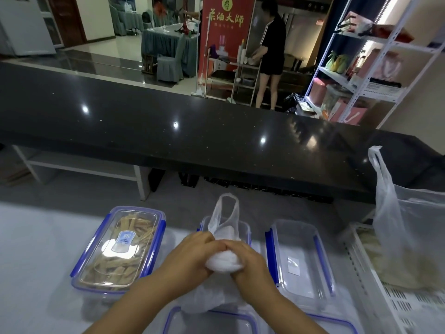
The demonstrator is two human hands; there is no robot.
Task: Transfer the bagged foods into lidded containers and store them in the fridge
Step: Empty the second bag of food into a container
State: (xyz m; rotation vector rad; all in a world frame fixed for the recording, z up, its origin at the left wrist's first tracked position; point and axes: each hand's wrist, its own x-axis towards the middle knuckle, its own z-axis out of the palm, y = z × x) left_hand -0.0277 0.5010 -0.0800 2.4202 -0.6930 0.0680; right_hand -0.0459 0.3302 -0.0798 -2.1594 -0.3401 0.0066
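Bag (pixel 222 262) between both gripping hands

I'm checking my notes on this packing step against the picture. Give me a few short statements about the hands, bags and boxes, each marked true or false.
1. Both hands, the left hand and the right hand, grip the small white bag. True.
2. The box on the left is empty and has no lid. False: its lid is on and tan strips of food show through it.
3. The box on the right is open and holds no food. True.
4. The large bag lies flat on the black counter. False: it stands upright in the white basket at the right.
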